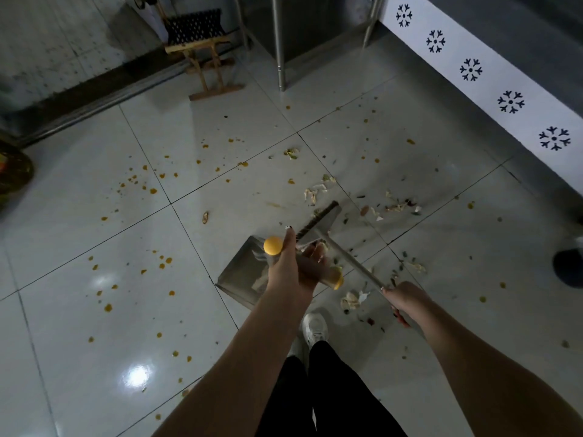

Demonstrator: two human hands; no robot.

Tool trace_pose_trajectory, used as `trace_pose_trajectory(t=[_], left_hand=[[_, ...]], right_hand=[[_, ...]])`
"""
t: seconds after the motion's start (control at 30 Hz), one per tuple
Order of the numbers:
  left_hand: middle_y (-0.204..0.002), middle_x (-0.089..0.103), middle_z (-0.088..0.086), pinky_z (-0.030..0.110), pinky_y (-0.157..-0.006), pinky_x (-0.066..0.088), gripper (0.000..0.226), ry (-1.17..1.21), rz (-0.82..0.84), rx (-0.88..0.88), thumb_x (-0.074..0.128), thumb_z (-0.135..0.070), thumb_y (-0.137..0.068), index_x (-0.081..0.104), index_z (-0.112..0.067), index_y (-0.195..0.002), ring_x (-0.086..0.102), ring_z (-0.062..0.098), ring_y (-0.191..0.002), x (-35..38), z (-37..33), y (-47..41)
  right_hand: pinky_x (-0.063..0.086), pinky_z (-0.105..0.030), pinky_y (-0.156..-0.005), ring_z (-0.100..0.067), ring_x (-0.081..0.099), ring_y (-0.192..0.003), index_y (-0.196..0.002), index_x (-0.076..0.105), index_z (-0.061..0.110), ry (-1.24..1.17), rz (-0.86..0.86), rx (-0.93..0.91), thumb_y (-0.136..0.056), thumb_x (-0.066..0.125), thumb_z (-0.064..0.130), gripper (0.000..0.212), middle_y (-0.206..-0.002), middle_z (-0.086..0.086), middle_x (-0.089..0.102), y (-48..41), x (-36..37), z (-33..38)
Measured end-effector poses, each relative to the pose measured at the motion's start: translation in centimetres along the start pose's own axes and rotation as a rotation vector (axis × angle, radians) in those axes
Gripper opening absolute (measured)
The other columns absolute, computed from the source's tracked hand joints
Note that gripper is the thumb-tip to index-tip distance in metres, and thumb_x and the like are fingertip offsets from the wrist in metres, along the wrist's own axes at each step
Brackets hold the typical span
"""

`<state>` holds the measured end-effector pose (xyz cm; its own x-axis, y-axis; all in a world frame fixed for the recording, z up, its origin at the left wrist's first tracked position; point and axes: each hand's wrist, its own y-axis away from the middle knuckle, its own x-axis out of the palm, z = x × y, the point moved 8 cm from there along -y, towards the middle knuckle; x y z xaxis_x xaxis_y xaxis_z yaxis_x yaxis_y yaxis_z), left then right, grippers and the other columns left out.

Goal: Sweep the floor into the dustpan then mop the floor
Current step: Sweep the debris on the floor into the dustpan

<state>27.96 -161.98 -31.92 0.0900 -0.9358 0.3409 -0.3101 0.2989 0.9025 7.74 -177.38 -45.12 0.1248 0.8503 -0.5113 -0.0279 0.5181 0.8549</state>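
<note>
Our left hand (285, 266), in the middle of the frame, grips the dustpan (243, 272) by its handle. The forefinger lies straight and the other fingers curl round it. One yellow knob (273, 246) tops that handle, and a second yellow-tipped tube (337, 280) shows under the palm; we cannot tell what it belongs to. Our right hand (407, 301), lower right of centre, is closed round the thin metal shaft of the one broom (326, 220).

Below the hands we see one white shoe (315, 329) clearly, above two black trouser legs. The steel dustpan sits on the tiled floor (94, 247) just left of our left hand, and the broom head lies just beyond it.

Pale peel scraps (314, 192) and dark seeds lie in loose clusters around the broom. Orange drops (153, 190), too many to count, dot the left and centre tiles.

Further off, at upper left of centre, stands one wooden folding stool (202, 52). At least two steel legs (280, 42) stand at top centre. Along the upper right runs a white wall band (492, 58) with five dark motifs.
</note>
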Motion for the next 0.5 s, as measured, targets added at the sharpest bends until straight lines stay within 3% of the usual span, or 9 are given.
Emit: trace_pose_trajectory(t=[0.1,0.17,0.23,0.3,0.4,0.5], left_hand=[[-0.097,0.059,0.017,0.037,-0.062,0.058,0.042,-0.037,-0.146,0.021,0.077,-0.031,-0.072,0.053,-0.009,-0.099,0.065,0.028,-0.079,-1.7,-0.3,0.2],[-0.093,0.057,0.013,0.037,-0.058,0.055,0.047,-0.169,-0.257,0.047,0.078,-0.038,-0.069,0.051,-0.009,-0.094,0.061,0.026,-0.078,-2.8,-1.1,0.3],[-0.099,0.054,0.01,0.037,-0.058,0.054,0.065,-0.293,-0.307,0.1,0.077,-0.046,-0.068,0.045,-0.012,-0.115,0.058,0.027,-0.086,-3.5,-1.8,0.3],[-0.118,0.048,0.009,0.042,-0.072,0.056,0.087,-0.376,-0.34,0.224,0.077,-0.045,-0.068,0.028,-0.023,-0.137,0.054,0.029,-0.101,-4.1,-2.5,0.2],[-0.138,0.04,0.003,0.049,-0.098,0.045,0.096,-0.336,-0.262,0.37,0.079,-0.038,-0.068,0.018,-0.036,-0.142,0.046,0.027,-0.122,-4.3,-2.8,0.0],[-0.138,0.039,-0.001,0.048,-0.104,0.04,0.098,-0.265,-0.152,0.431,0.08,-0.03,-0.069,0.016,-0.045,-0.141,0.045,0.022,-0.124,-4.3,-3.1,-0.2]], right_hand=[[0.038,-0.025,-0.048,-0.022,0.047,-0.046,-0.065,0.049,0.006,-0.01,0.017,0.0,-0.097,0.047,0.037,0.045,-0.062,-0.009,0.053,-0.1,0.2,-0.2],[0.039,-0.027,-0.049,-0.022,0.047,-0.046,-0.065,0.05,0.004,-0.026,0.019,0.01,-0.097,0.048,0.037,0.046,-0.061,-0.01,0.053,-0.3,0.6,-0.4],[0.04,-0.028,-0.047,-0.022,0.05,-0.045,-0.065,0.051,0.003,-0.068,0.015,0.026,-0.096,0.051,0.035,0.044,-0.057,-0.011,0.053,-0.6,0.9,-0.8],[0.041,-0.028,-0.046,-0.023,0.05,-0.043,-0.065,0.052,0.002,-0.073,0.025,0.033,-0.096,0.052,0.034,0.045,-0.054,-0.011,0.053,-0.7,1.4,-1.1],[0.042,-0.028,-0.044,-0.023,0.052,-0.041,-0.064,0.053,0.002,-0.056,0.036,0.028,-0.094,0.053,0.034,0.044,-0.05,-0.01,0.054,-0.6,1.8,-1.1],[0.043,-0.031,-0.048,-0.024,0.054,-0.045,-0.062,0.055,0.003,-0.021,0.045,0.024,-0.094,0.053,0.034,0.045,-0.052,-0.009,0.056,-0.4,2.0,-1.2]])
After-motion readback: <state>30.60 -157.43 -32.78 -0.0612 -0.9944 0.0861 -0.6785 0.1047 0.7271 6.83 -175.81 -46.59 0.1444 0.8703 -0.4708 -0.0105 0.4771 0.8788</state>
